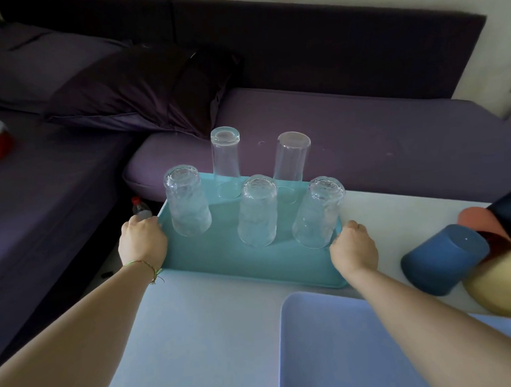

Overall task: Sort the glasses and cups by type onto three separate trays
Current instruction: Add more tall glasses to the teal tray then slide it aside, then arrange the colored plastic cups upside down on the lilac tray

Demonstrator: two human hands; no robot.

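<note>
Gripping the teal tray by its side rims, the left hand and right hand hold it on the tabletop, five upturned glasses standing on it. A jerk or tilt could topple them. Coloured cups lie unsorted at right, beside an empty blue tray.

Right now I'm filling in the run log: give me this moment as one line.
left hand grips teal tray edge | right hand grips opposite edge | five glasses upside down on tray | lilac tray bare
</note>
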